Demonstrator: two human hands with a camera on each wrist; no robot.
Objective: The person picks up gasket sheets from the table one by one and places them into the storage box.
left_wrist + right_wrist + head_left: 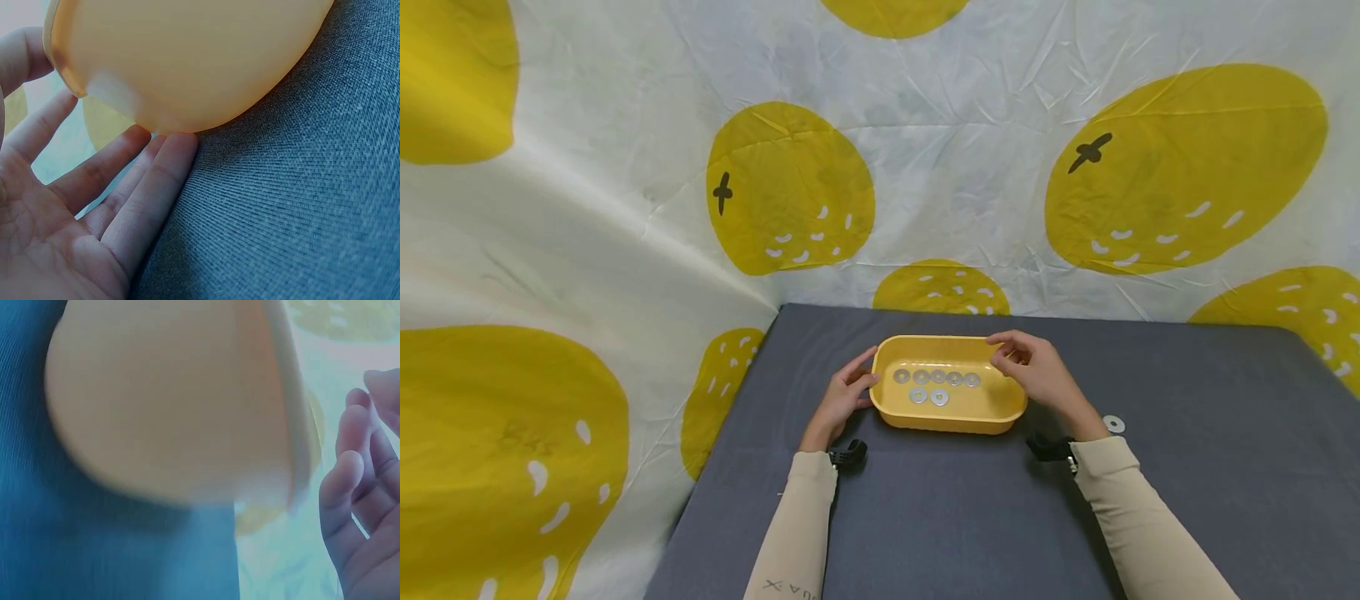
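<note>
A shallow yellow plastic tray [947, 423] stands on the dark cloth, with several flat metal washers [939, 397] lying in two rows on its floor. My left hand [842, 396] holds the tray's left end, thumb over the rim and fingers against the outer wall; the left wrist view shows fingertips [178, 147] low on that wall. Over the right end hovers my right hand [1033, 367], its fingers loosely bent and no object showing between thumb and index finger. Above the rim in the right wrist view, its fingers [342, 478] are clear of the tray.
One loose washer [1114, 424] lies on the dark grey table cloth [940, 517] right of the tray, beside my right wrist. A white curtain [955, 192] with large yellow fruit shapes hangs behind the table and along its left side. Dark bands circle both wrists.
</note>
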